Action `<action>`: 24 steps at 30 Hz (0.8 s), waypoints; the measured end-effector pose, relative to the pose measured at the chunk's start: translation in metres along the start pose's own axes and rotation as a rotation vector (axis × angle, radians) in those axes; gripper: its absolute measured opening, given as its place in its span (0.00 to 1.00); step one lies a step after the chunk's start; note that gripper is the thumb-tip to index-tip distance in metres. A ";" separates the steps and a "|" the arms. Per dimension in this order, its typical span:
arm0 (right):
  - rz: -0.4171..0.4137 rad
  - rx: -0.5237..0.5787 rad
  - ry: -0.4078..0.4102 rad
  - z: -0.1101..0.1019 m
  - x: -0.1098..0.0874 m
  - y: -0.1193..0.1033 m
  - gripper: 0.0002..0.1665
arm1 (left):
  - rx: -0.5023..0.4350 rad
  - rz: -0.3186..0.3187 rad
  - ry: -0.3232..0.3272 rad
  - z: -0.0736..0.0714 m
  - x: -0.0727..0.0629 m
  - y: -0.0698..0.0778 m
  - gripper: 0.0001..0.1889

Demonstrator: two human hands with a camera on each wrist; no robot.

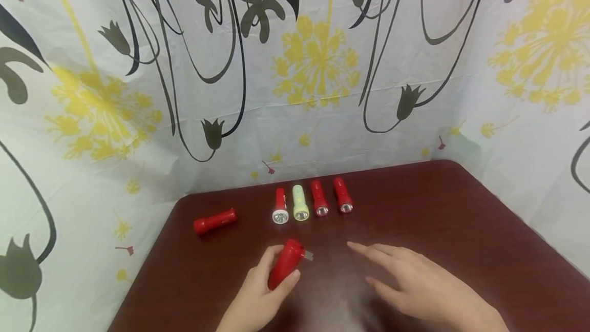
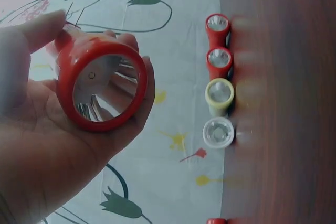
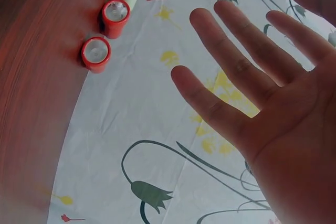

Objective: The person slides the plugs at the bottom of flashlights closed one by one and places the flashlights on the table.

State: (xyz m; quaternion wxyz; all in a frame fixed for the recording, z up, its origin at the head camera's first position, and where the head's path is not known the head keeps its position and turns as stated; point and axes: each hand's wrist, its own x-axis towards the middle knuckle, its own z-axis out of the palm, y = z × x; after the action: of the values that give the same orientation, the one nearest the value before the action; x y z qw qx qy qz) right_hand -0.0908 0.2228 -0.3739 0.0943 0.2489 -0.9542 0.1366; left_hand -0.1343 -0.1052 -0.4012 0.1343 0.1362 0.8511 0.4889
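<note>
My left hand point(image 1: 258, 291) grips a red flashlight point(image 1: 285, 266) above the near part of the table. Two thin metal prongs point(image 1: 308, 255) stick out from its upper end in the head view. The left wrist view shows the flashlight's round lens and shiny reflector point(image 2: 105, 90), framed by a red rim. My right hand point(image 1: 415, 283) hovers to the right of it, holding nothing. In the right wrist view its fingers point(image 3: 210, 98) are straight and spread.
Toward the back of the dark red table point(image 1: 415, 219), a red flashlight with a white head point(image 1: 280, 206), a pale green one point(image 1: 300, 203) and two red ones point(image 1: 319, 199) stand in a row. Another red flashlight point(image 1: 215, 221) lies on its side at left. Patterned cloth point(image 1: 295, 132) hangs behind.
</note>
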 end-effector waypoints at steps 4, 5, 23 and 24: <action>0.007 0.031 -0.020 0.000 0.001 -0.004 0.41 | -0.023 0.018 0.032 0.004 -0.001 0.003 0.35; 0.004 0.036 -0.023 0.000 0.001 -0.005 0.41 | -0.027 0.029 0.041 0.005 -0.001 0.004 0.34; -0.127 0.051 0.002 -0.006 0.005 -0.021 0.46 | -0.074 0.138 0.003 0.018 -0.006 0.016 0.31; -0.143 0.045 0.019 -0.006 0.006 -0.021 0.46 | -0.076 0.143 -0.001 0.018 -0.006 0.015 0.31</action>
State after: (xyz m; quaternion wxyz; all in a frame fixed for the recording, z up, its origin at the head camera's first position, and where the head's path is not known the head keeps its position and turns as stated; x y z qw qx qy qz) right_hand -0.0842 0.2043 -0.3619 0.1071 0.3171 -0.9298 0.1531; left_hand -0.1205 -0.0854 -0.3961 0.1048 0.1917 0.8201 0.5289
